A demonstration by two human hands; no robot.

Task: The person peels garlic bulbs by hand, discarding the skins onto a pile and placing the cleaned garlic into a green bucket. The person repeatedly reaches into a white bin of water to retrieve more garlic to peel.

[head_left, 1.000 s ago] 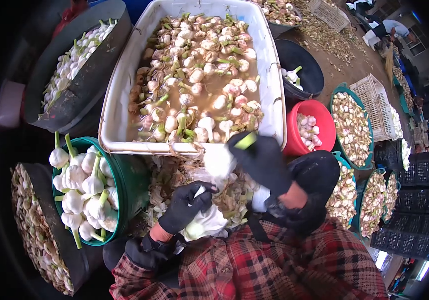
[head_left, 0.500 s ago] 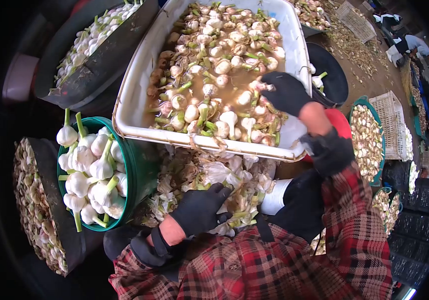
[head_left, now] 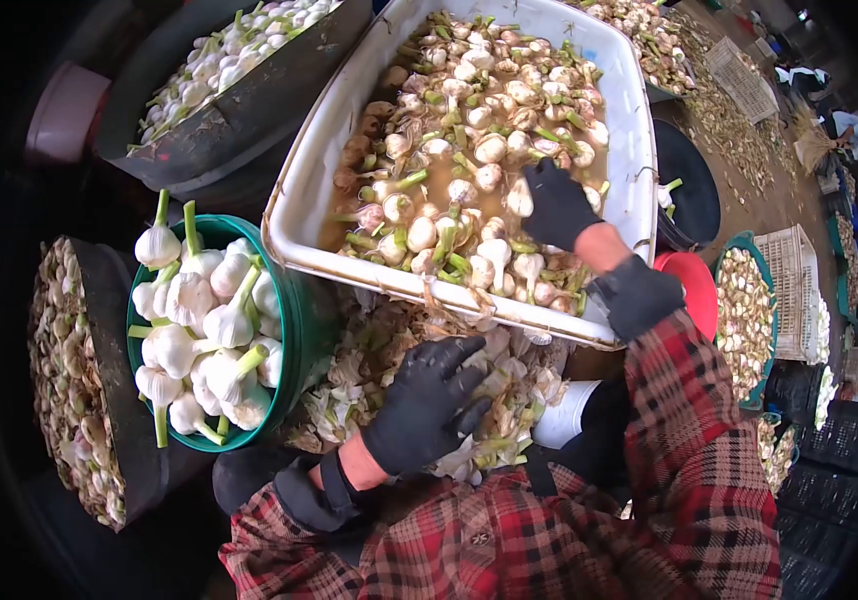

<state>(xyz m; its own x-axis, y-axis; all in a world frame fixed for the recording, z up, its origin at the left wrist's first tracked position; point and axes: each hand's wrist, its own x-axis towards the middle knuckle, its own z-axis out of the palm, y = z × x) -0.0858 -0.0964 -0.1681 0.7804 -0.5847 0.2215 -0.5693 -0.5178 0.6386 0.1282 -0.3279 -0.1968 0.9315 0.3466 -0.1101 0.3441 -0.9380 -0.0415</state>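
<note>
My right hand [head_left: 559, 207], in a black glove, is over the white tub [head_left: 369, 270] of muddy water and garlic. Its fingers are closed around a garlic bulb [head_left: 520, 198] at their left side. Below the tub's near edge is my left hand [head_left: 427, 405], also gloved in black, with its fingers spread and nothing in it. It hovers above a heap of garlic peelings [head_left: 509, 405]. To the left, a green bucket [head_left: 294, 350] holds clean white garlic bulbs [head_left: 189, 300] with green stems.
Dark containers of garlic [head_left: 239, 115] stand at the upper left and far left [head_left: 99, 350]. At the right are a red container [head_left: 691, 290], a black basin [head_left: 689, 180], a white crate [head_left: 787, 290] and a green-edged basket [head_left: 744, 320]. A person [head_left: 857, 130] is in the far background.
My right hand has shifted to another spot among the garlic, where it now grips a different-looking bulb. My left hand's fingers have spread. The view has shifted, moving the tub rightward.
</note>
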